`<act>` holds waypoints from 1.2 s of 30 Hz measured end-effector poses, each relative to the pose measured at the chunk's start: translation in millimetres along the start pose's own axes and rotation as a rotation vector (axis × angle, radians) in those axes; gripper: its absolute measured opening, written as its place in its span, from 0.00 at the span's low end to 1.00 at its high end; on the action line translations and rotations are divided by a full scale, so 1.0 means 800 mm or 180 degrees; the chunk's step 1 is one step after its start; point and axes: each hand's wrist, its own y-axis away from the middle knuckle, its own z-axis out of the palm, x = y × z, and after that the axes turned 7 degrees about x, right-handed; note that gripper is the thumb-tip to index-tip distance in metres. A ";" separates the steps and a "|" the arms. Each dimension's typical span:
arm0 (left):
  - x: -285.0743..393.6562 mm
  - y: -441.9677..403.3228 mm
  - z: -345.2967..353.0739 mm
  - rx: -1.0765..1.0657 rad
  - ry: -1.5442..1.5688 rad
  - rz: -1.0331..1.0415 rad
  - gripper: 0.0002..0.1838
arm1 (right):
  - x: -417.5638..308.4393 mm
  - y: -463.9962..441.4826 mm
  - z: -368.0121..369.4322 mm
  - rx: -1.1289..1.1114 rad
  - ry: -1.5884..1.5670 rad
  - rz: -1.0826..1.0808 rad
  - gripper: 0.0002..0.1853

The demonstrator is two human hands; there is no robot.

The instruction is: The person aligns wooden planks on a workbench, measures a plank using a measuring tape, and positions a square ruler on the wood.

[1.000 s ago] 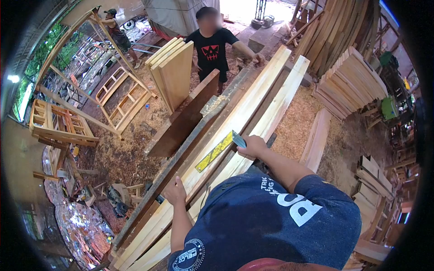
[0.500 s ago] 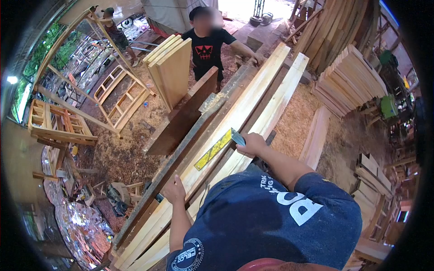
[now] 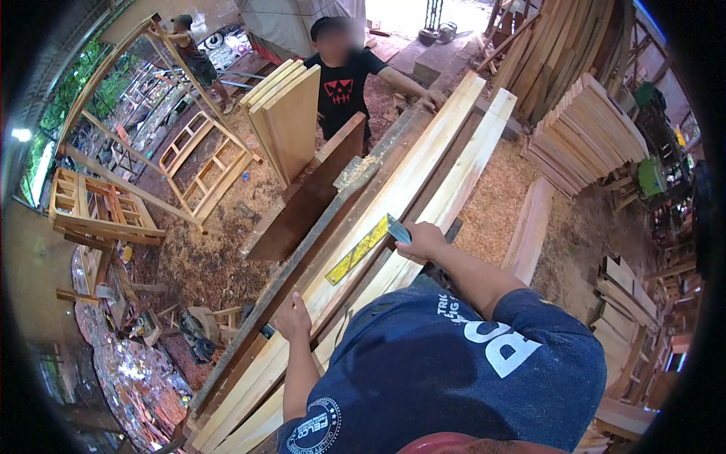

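In my right hand (image 3: pixel 425 242) is a try square, its grey-blue stock (image 3: pixel 398 231) gripped by closed fingers. The yellow blade (image 3: pixel 358 251) of that square lies slantwise across a long pale plank (image 3: pixel 412 178). Lower down, my left hand (image 3: pixel 292 318) is closed on the same plank, thumb up, with its fingers partly hidden. A small dark bluish object (image 3: pixel 267 331) shows beside the left hand; I cannot make out what it is. A second pale plank (image 3: pixel 461 174) runs alongside, nearer my body.
Both planks rest on a long workbench (image 3: pixel 302 261). A co-worker (image 3: pixel 340 83) stands at its far end, one hand on it. Panels (image 3: pixel 283 121) stand upright left of it. Stacked boards (image 3: pixel 586 136) are at right, wooden frames (image 3: pixel 204 166) at left. Sawdust covers the floor.
My hands and the try square stay in place. The co-worker at the far end has shifted slightly, head and torso a little to the left.
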 end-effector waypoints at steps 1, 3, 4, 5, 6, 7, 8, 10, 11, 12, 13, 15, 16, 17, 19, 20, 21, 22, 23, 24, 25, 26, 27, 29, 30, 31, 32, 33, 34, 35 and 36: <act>-0.001 -0.001 0.001 -0.0004 -0.0025 0.0003 0.33 | 0.000 0.000 0.001 0.0008 -0.0029 0.0017 0.33; -0.005 -0.001 0.006 0.0043 0.0017 0.0104 0.33 | 0.002 -0.001 0.004 0.0024 -0.0079 0.0050 0.34; -0.007 -0.001 0.008 0.0069 0.0043 0.0151 0.33 | 0.006 -0.002 0.010 0.0103 -0.0181 0.0013 0.32; -0.007 0.000 0.007 0.0054 0.0045 0.0164 0.33 | 0.010 -0.003 0.016 0.0180 -0.0281 -0.0029 0.31; -0.007 -0.001 0.007 0.0046 0.0051 0.0169 0.33 | 0.013 -0.005 0.020 0.0256 -0.0378 -0.0083 0.29; -0.008 -0.001 0.005 0.0039 0.0051 0.0170 0.32 | 0.017 -0.007 0.024 0.0117 -0.1077 0.0059 0.26; -0.008 -0.001 0.003 0.0018 0.0040 0.0156 0.33 | 0.016 -0.005 0.023 -0.0031 -0.1776 0.0212 0.23; -0.005 0.000 0.001 -0.0035 0.0017 0.0145 0.33 | 0.017 0.000 0.020 -0.0359 -0.2812 0.0624 0.19; -0.003 0.000 -0.001 -0.0074 -0.0002 0.0134 0.33 | 0.010 0.006 0.006 -0.0528 -0.3154 0.0872 0.17; -0.001 0.000 -0.005 -0.0113 -0.0023 0.0126 0.33 | 0.005 0.012 -0.006 -0.0698 -0.3497 0.1123 0.17; 0.000 0.000 -0.007 -0.0149 -0.0046 0.0120 0.34 | 0.005 0.017 -0.014 -0.0734 -0.3706 0.1176 0.18; -0.006 -0.002 0.001 -0.0155 -0.0056 0.0111 0.34 | 0.014 0.029 -0.024 -0.0800 -0.4138 0.1292 0.20; -0.010 -0.002 0.006 -0.0167 -0.0071 0.0116 0.34 | 0.026 0.031 -0.019 -0.0818 -0.4593 0.1439 0.21; -0.012 -0.001 0.009 -0.0096 -0.0070 0.0141 0.33 | 0.031 0.033 -0.018 -0.0515 -0.4560 0.1485 0.21; -0.015 -0.002 0.015 0.0038 -0.0065 0.0219 0.31 | 0.046 0.040 -0.018 0.0115 -0.4480 0.1588 0.20; -0.018 -0.001 0.018 0.0051 0.0029 0.0168 0.30 | 0.057 0.047 -0.019 0.0123 -0.4543 0.1507 0.19; -0.021 -0.001 0.020 0.0066 0.0126 0.0119 0.29 | 0.063 0.056 -0.016 0.0240 -0.4709 0.1733 0.18; -0.019 -0.002 0.023 0.0093 0.0229 0.0098 0.28 | 0.073 0.067 -0.013 0.0386 -0.4893 0.1950 0.18; -0.017 -0.002 0.020 0.0243 0.0255 0.0240 0.24 | 0.073 0.074 -0.016 0.0477 -0.5041 0.2162 0.17; -0.018 0.001 0.018 0.0375 0.0270 0.0379 0.21 | 0.072 0.086 -0.019 0.0407 -0.5157 0.2219 0.16; -0.018 0.008 0.019 0.0489 0.0281 0.0521 0.19 | 0.071 0.096 -0.012 0.0347 -0.5274 0.2199 0.15; -0.012 0.017 0.019 0.0815 0.0305 0.0746 0.16 | 0.069 0.107 -0.005 0.0297 -0.5392 0.2187 0.15; -0.007 0.030 0.021 0.0985 0.0392 0.0995 0.17 | 0.065 0.117 0.000 0.0259 -0.5508 0.2164 0.15; 0.007 0.056 0.026 0.1337 0.0581 0.1493 0.17 | 0.050 0.142 0.006 0.0048 -0.5451 0.2065 0.12; 0.023 0.074 0.020 0.1168 0.0769 0.1959 0.17 | 0.045 0.153 0.015 -0.0090 -0.5470 0.1931 0.12; 0.039 0.097 0.017 0.0386 0.1253 0.1437 0.17 | 0.041 0.165 0.024 -0.0238 -0.5484 0.1814 0.11; 0.051 0.115 0.023 -0.0353 0.1668 0.1277 0.18 | 0.033 0.177 0.025 -0.0397 -0.5447 0.1761 0.11; 0.059 0.133 0.030 -0.1094 0.2069 0.1074 0.18 | 0.021 0.193 0.018 -0.0566 -0.5403 0.1711 0.11; 0.070 0.152 0.044 -0.1774 0.2745 0.0762 0.21 | 0.014 0.207 0.009 -0.0767 -0.5256 0.1573 0.12; 0.081 0.170 0.058 -0.2429 0.3421 0.0421 0.24 | 0.009 0.219 0.000 -0.0928 -0.5082 0.1484 0.13; 0.098 0.189 0.047 -0.2716 0.3710 0.0124 0.25 | 0.004 0.228 -0.011 -0.1077 -0.4904 0.1368 0.14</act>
